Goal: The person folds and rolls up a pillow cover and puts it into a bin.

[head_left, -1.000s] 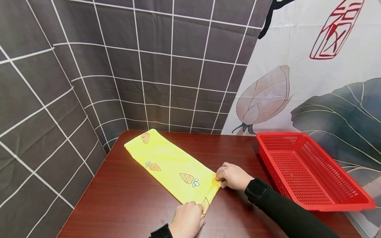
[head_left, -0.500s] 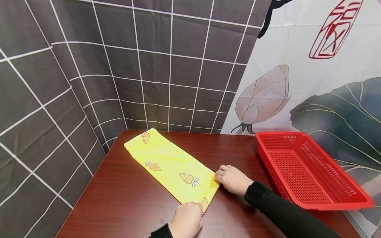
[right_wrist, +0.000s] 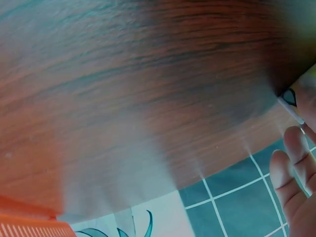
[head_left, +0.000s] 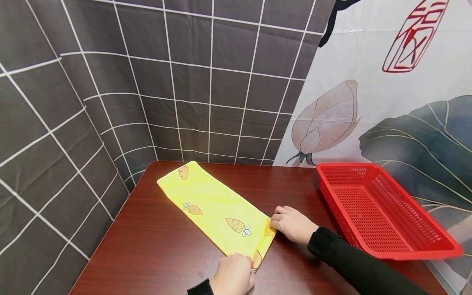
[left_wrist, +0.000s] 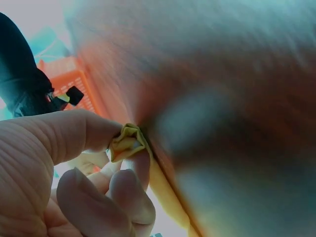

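Note:
A yellow cloth printed with carrots lies as a long folded strip, slanting across the table from far left to near right. Its near end is turned over into a narrow fold. My left hand pinches the lower corner of that fold; in the left wrist view the thumb and fingers grip the rolled-up cloth end. At the fold's other corner, my right hand holds the cloth edge with its fingertips. Only a sliver of cloth and some fingers appear in the right wrist view.
A red perforated plastic basket stands right of my right forearm. The dark red wooden table ends at a grey gridded curtain behind and at left. A white sheet with flower prints hangs at the back right.
Over the last half second the cloth and both hands have shifted slightly right and toward me. Both hands keep hold of the folded end throughout.

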### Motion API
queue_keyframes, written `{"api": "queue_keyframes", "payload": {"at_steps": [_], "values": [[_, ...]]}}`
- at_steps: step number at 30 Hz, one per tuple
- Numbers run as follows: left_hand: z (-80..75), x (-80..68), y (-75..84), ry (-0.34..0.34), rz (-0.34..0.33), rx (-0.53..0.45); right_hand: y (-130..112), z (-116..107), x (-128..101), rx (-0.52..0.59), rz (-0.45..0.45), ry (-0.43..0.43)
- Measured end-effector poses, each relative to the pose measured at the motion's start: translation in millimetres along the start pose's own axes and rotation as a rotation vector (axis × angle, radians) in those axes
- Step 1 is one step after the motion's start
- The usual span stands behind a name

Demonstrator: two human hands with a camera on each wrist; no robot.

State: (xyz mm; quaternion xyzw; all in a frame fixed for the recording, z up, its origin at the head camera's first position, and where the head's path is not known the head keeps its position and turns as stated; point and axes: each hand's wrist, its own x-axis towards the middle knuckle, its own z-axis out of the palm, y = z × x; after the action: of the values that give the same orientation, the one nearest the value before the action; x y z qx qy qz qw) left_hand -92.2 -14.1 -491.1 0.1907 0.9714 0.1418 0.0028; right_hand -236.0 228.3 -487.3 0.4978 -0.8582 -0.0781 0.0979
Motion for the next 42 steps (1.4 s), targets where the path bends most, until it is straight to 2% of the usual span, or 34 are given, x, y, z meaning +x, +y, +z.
{"api": "queue_keyframes", "payload": {"at_steps": [8, 11, 14, 17, 20, 21, 23, 25, 27, 31, 37, 42], "values": [[-2.5, -3.9, 5.6, -0.082, -0.007, -0.021, -2, -12, -6, -0.064, -0.046, -0.022], [1.9, -2.8, 4.7, -0.111, -0.002, -0.039, -2, -17, -5, -0.070, -0.047, -0.039], [9.1, -1.0, 2.6, -0.131, 0.008, -0.047, 1, -21, 0, -0.005, -0.024, -0.099], [21.3, 0.6, -0.9, -0.130, 0.020, -0.035, 6, -24, 8, 0.178, 0.083, -0.232], [33.4, 2.1, -5.3, -0.122, 0.026, -0.039, 12, -23, 14, 0.397, 0.260, -0.361], [37.2, 2.1, -6.7, -0.114, 0.033, -0.042, 13, -21, 15, 0.452, 0.308, -0.385], [33.5, 1.1, -4.9, -0.123, 0.026, -0.048, 17, -17, 17, 0.532, 0.365, -0.405], [30.4, -0.4, -4.1, -0.127, 0.025, -0.066, 19, -14, 18, 0.581, 0.397, -0.410], [34.8, 0.2, -5.0, -0.125, 0.015, -0.075, 20, -11, 19, 0.604, 0.422, -0.401], [49.7, 3.1, -9.1, -0.139, -0.014, -0.106, 18, -7, 25, 0.581, 0.483, -0.374], [26.7, -0.8, 0.1, -0.162, -0.033, -0.116, 14, -6, 31, 0.534, 0.503, -0.363], [15.7, -4.7, -0.8, -0.208, -0.076, -0.208, 14, -4, 28, 0.561, 0.519, -0.370]]}}
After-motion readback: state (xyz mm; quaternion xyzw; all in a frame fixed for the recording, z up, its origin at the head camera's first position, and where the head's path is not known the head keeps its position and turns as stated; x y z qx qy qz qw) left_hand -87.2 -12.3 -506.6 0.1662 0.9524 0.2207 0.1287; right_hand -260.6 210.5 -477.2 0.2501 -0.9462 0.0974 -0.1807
